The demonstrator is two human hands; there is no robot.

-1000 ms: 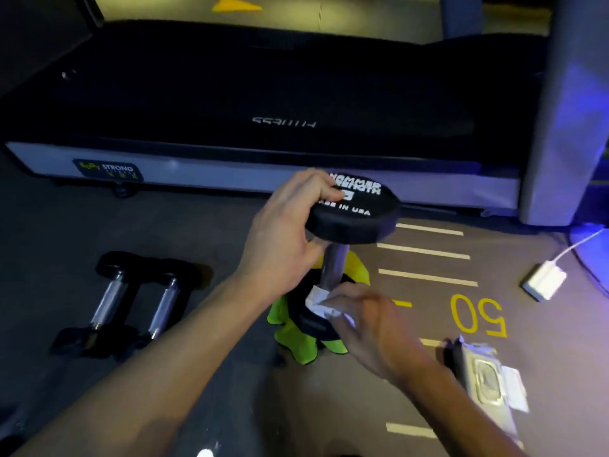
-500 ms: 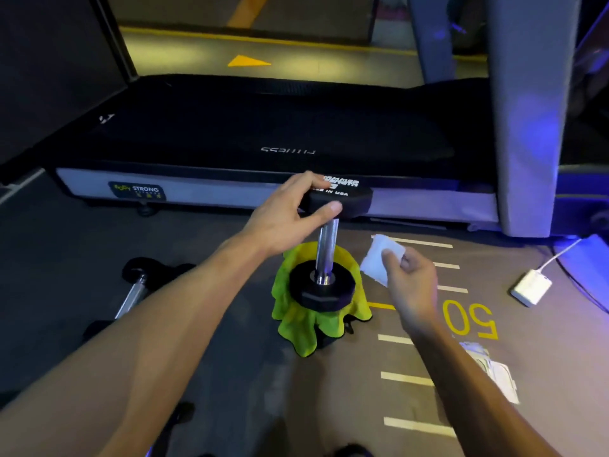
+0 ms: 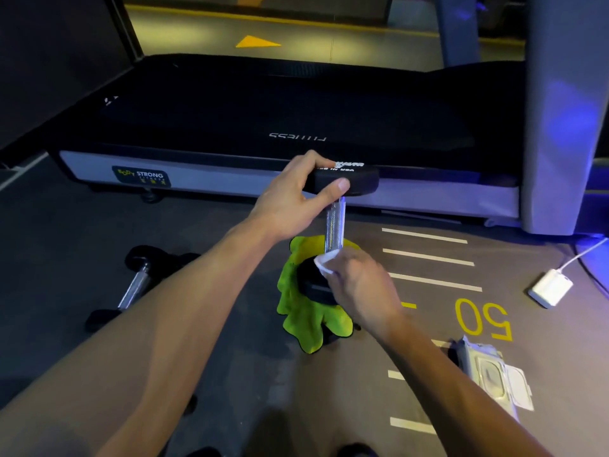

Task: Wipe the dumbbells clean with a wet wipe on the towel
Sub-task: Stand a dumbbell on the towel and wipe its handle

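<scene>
**Fingers clamp the top head while the wipe works the lower one**

Fingers (image 3: 339, 185) of my left hand (image 3: 290, 199) curl round the upper head of the upright dumbbell (image 3: 334, 225), thumb on its rim, holding it vertical. From largest down: at 12 o'clock I see the treadmill (image 3: 263, 127) stretching across the floor. At centre the dumbbell stands on end on the green towel (image 3: 303, 324), its knurled bar rising from the lower head. At 9 o'clock a second dumbbell (image 3: 135, 285) lies on the floor. At 4 o'clock sits the wipes pack (image 3: 491, 374), lid flipped open; at 3 o'clock, a white adapter (image 3: 550, 288). My right hand (image 3: 362, 285) pinches the wet wipe (image 3: 324, 260) against the lower head, beside the bar's base.
</scene>
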